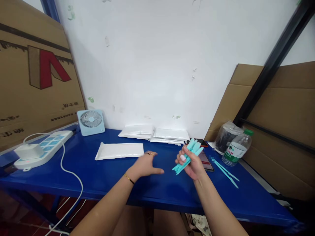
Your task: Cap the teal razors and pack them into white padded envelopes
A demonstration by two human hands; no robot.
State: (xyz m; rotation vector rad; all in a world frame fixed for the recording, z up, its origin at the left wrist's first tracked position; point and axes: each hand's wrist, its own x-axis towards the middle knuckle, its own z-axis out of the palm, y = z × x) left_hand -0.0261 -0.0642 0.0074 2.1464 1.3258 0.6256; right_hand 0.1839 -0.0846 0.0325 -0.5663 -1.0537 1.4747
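A bundle of thin turquoise plastic sticks with flattened ends (pixel 196 148) is gripped in my right hand (pixel 192 161), above the right part of the blue table (pixel 157 188). Its ends stick out above and below the fist. My left hand (pixel 147 163) hovers near the table's middle, thumb and fingers apart, holding nothing. Just left of it lies a white padded envelope (pixel 119 151), close to the fingers; I cannot tell whether they touch. Two loose turquoise sticks (pixel 227 173) rest on the table to the right.
Stacked white envelopes (pixel 169 134) lie against the wall. A phone (pixel 208 163) is partly behind my right hand. A water bottle (pixel 236 149) and a bagged dark object (pixel 226 136) stand at right. On the left are a small fan (pixel 91 122), a power strip (pixel 52 144) and a trailing cable.
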